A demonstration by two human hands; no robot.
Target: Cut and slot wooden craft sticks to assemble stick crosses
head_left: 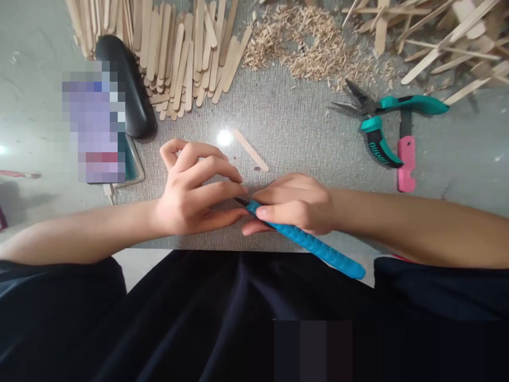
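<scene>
My right hand [296, 204] is wrapped round a blue-handled tool [318, 244] with a ribbed grip and a narrow dark tip, which looks like a craft knife. Its handle slants down to the right, past the table's near edge. My left hand [194, 188] is at the dark tip, thumb and index finger bent in close around it; the other fingers curl loosely above. Whatever lies between the left fingertips is hidden. A single wooden craft stick [250, 151] lies on the table just beyond both hands.
Many craft sticks [183, 58] lie piled at the back left, beside a black case [127, 87] and a phone [99, 132] with a cable. Small wood chips [306, 42] cover the back middle. Teal pliers [374, 114], a pink-handled tool [406, 164] and more sticks [457, 40] lie right.
</scene>
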